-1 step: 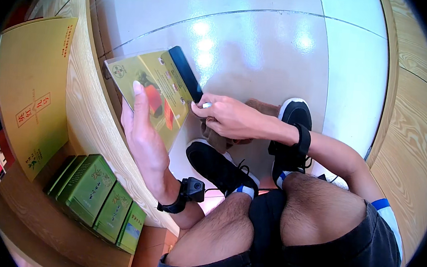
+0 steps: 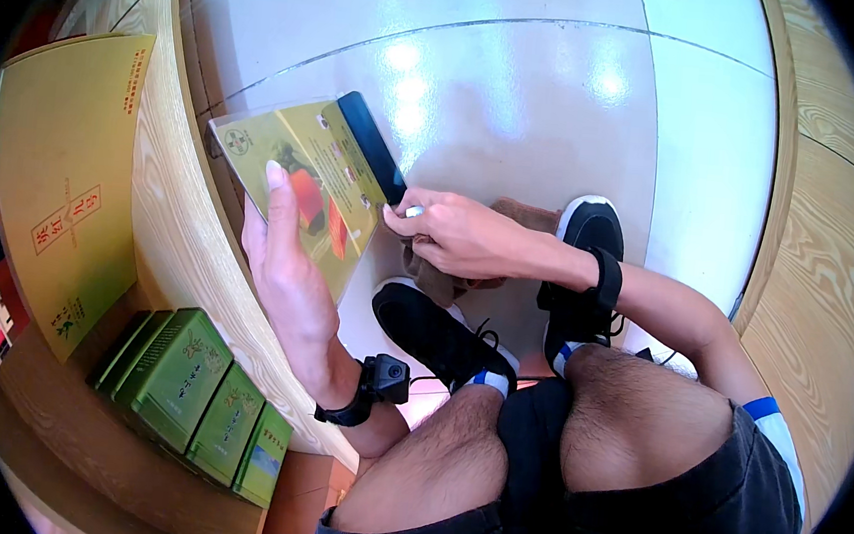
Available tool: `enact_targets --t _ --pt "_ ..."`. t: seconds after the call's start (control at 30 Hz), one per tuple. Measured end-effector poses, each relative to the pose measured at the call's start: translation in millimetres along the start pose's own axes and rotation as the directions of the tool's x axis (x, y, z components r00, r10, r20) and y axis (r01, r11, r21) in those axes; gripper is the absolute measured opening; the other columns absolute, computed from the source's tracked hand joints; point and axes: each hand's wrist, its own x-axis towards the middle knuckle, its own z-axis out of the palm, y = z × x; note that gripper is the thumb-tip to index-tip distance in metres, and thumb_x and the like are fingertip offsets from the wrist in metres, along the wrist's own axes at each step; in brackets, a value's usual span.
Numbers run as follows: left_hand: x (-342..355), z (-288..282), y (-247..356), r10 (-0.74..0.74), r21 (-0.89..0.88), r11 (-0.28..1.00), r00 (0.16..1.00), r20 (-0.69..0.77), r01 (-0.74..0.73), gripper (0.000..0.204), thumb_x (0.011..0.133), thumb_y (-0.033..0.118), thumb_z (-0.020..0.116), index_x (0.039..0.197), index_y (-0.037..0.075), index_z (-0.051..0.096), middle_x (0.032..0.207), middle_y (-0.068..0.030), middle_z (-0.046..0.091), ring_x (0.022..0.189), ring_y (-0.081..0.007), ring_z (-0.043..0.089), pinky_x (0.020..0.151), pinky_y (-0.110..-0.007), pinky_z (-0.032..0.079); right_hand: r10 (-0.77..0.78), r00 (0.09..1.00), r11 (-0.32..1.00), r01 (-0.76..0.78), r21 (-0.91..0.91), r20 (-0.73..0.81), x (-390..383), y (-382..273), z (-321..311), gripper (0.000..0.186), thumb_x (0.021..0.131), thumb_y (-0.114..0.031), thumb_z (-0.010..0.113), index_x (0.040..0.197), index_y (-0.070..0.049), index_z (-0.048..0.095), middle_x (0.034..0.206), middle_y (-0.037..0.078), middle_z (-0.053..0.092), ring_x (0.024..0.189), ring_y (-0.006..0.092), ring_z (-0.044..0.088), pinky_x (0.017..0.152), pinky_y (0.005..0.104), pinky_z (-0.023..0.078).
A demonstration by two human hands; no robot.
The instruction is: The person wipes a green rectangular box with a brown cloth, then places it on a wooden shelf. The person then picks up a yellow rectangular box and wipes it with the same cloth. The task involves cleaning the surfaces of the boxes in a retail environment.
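Note:
My left hand [image 2: 296, 277] grips a flat, glossy display card [image 2: 354, 176] in yellow-green, with its thumb across the printed front. The card is tilted, and a dark strip runs along its far right edge. At that right edge my right hand [image 2: 450, 231] is closed, its thumb and forefinger touching the card's corner. A brown cloth [image 2: 431, 275] bunches out beneath the right hand, gathered in its fingers; part of it is hidden by the hand. Each wrist has a black strap, and a small camera [image 2: 385, 378] sits on the left one.
On the left, a curved wooden shelf unit [image 2: 181, 137] holds a large yellow box [image 2: 72, 189] and several green boxes [image 2: 182, 378]. Shiny tiles [image 2: 521, 94] cover the floor ahead. My black shoes [image 2: 432, 333] rest on it, and wooden panelling [image 2: 818, 268] borders the right side.

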Motion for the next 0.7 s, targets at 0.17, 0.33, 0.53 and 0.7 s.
enact_targets --t 0.17,0.33,0.53,0.7 --pt "3 0 -6 0.022 0.053 0.998 1.0 0.017 -0.023 0.047 0.11 0.036 0.047 0.134 -0.003 0.056 0.124 -0.0129 0.061 0.11 -0.0206 0.056 0.1 -0.033 0.042 0.026 1.0 0.998 -0.026 0.053 -0.008 -5 9 -4 0.035 0.09 -0.003 0.053 0.122 0.004 0.063 0.102 0.027 0.063 0.093 0.0427 0.065 0.086 0.0463 0.052" --pt "5 -9 -3 0.065 0.0 0.998 0.998 -0.017 -0.065 0.044 0.108 0.036 0.052 0.129 -0.002 0.056 0.12 -0.0141 0.063 0.106 -0.0215 0.062 0.092 -0.036 0.05 0.27 0.963 0.96 -0.269 0.073 -0.005 9 4 -44 0.042 0.091 -0.008 0.055 0.131 -0.005 0.065 0.095 0.025 0.069 0.076 0.0314 0.068 0.076 0.0402 0.055" --pt "4 -5 -4 0.045 0.017 0.999 0.999 0.008 -0.045 0.052 0.109 0.037 0.047 0.14 -0.005 0.051 0.131 -0.0148 0.059 0.116 -0.0213 0.054 0.106 -0.034 0.039 0.2 0.941 0.976 -0.215 -0.026 -0.274 46 10 -77 0.027 0.092 -0.017 0.059 0.108 0.001 0.072 0.082 0.029 0.066 0.072 0.0403 0.068 0.07 0.0453 0.055" --pt "7 -6 -6 0.009 0.01 1.0 0.998 0.061 -0.009 0.051 0.11 0.037 0.047 0.14 -0.004 0.051 0.13 -0.0141 0.06 0.115 -0.0209 0.055 0.104 -0.034 0.041 0.058 0.899 0.996 -0.08 -0.033 -0.434 79 22 -73 0.024 0.089 -0.015 0.064 0.1 0.005 0.072 0.086 0.027 0.07 0.078 0.0422 0.07 0.076 0.0454 0.057"
